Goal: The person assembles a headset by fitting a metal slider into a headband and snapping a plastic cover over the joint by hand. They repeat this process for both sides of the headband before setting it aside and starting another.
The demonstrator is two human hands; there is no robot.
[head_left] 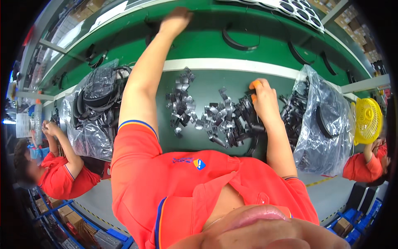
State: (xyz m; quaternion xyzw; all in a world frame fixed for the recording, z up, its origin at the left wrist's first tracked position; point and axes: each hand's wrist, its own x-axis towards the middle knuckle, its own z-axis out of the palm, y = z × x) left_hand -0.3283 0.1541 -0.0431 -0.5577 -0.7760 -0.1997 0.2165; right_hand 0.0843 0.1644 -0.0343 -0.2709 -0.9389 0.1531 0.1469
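My left arm stretches far across to the green conveyor belt (203, 45). My left hand (177, 20) is over the belt's far side, its fingers turned away and blurred, so what they hold, if anything, does not show. Orange finger covers sit on the thumb and forefinger of my right hand (265, 97). Its fingers are bent but apart, at the upper right edge of a heap of black plastic pieces (244, 118). Smaller shiny dark pieces (182, 101) lie scattered to the left on the dark green table (163, 141).
Curved black headbands (238, 43) rest on the belt. Clear plastic bags flank me: the left bag (93, 139) bears black headbands, the right bag (327, 153) holds black parts. A white rail (224, 64) separates table and belt. Co-workers sit either side; a yellow fan (367, 120) stands right.
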